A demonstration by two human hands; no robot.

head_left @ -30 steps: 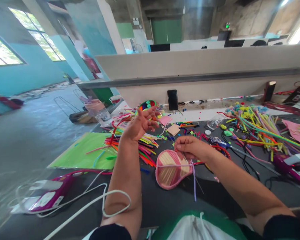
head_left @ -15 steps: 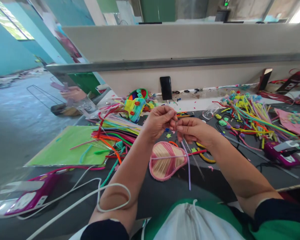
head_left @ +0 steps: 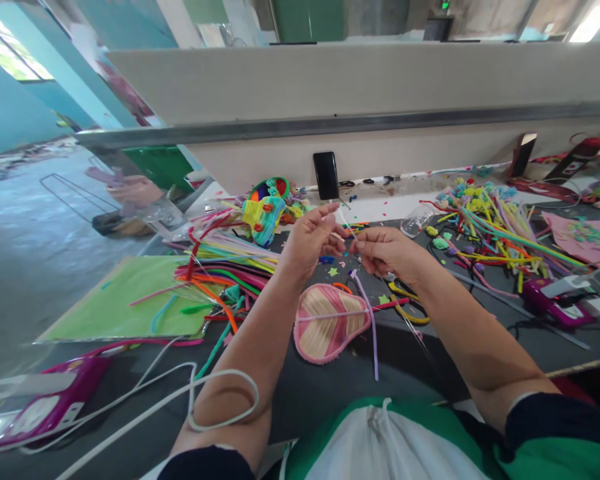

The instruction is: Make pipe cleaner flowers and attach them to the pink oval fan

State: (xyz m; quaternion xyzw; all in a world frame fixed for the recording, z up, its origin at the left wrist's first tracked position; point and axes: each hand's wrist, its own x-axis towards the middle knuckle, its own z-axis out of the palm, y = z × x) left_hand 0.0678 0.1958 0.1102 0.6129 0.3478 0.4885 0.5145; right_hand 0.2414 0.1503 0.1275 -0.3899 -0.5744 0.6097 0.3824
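A thin, pale, see-through strand runs between my two hands above the table. My left hand pinches its upper end between thumb and forefinger, the other fingers loosely curled. My right hand grips the strand lower down with closed fingertips, and fine clear tails hang below it. Beneath them lies a pear-shaped pink and beige striped piece with a fuzzy pink rim and a lilac line across its middle. A lilac pipe cleaner rests at its narrow end. Yellow-handled scissors sit under my right wrist.
Bundles of coloured pipe cleaners lie left and right. A phone leans on the partition. Purple devices stand at left and right. A white cable loops over my left forearm.
My hands have moved slightly apart, baring the strand between them. My left fingers have lifted and spread somewhat. The lilac pipe cleaner's upper end shows more clearly.
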